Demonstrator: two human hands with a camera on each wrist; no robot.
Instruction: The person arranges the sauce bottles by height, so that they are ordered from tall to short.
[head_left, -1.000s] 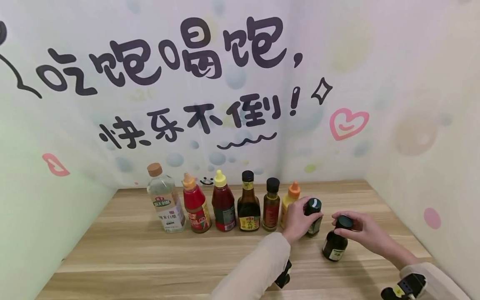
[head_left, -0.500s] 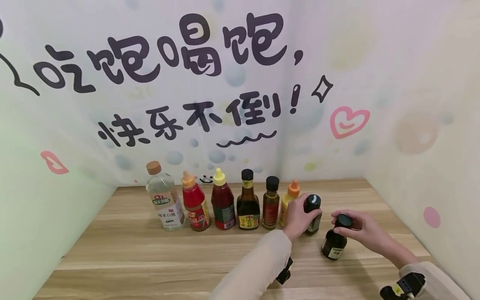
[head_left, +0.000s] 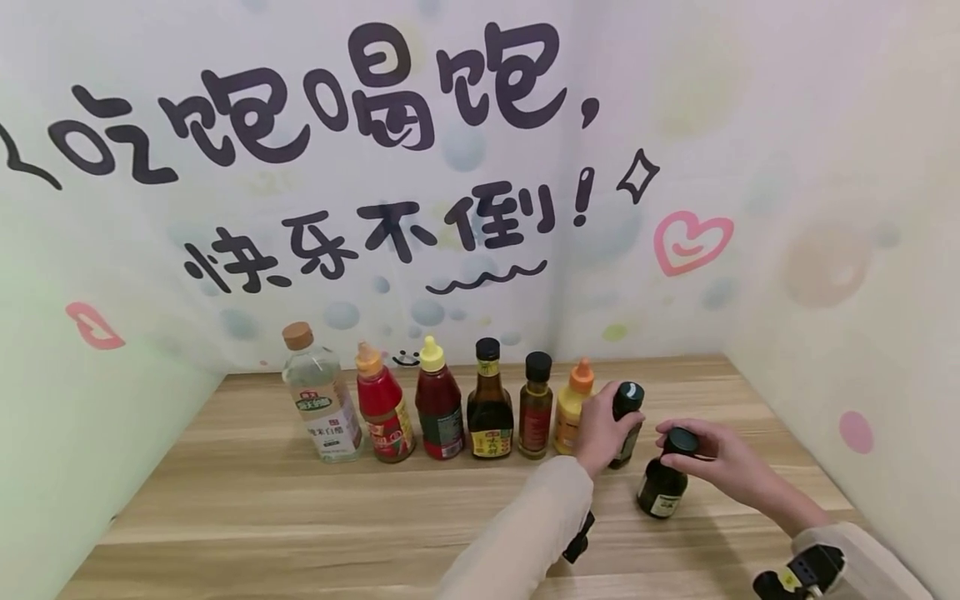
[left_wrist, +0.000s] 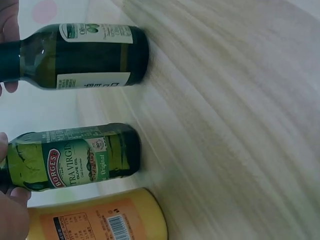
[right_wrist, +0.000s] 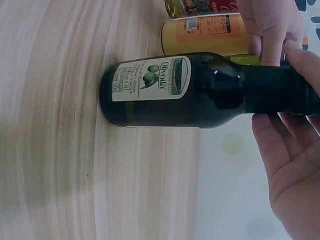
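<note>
My left hand (head_left: 598,432) grips a small green olive oil bottle (left_wrist: 75,157) near its dark cap, with thumb and fingers on either side. That bottle stands on the table just right of a yellow squeeze bottle (head_left: 570,421). Nearer to me and further right, a darker olive oil bottle (right_wrist: 150,92) stands upright. My right hand (head_left: 727,462) holds this one around the neck and cap. In the left wrist view the two bottles are side by side with a gap between them. The left hand covers part of the yellow bottle in the head view.
Left of the hands runs a row of upright bottles: a clear vinegar bottle (head_left: 322,408), two red squeeze bottles, a soy-sauce-like bottle (head_left: 491,412) and a slim dark-capped bottle (head_left: 536,412). A printed cloth wall (head_left: 480,325) stands behind the wooden table (head_left: 337,525).
The head view has shifted slightly. My left hand and its olive oil bottle have moved a little to the right of the yellow bottle; the right hand keeps its hold in place.
</note>
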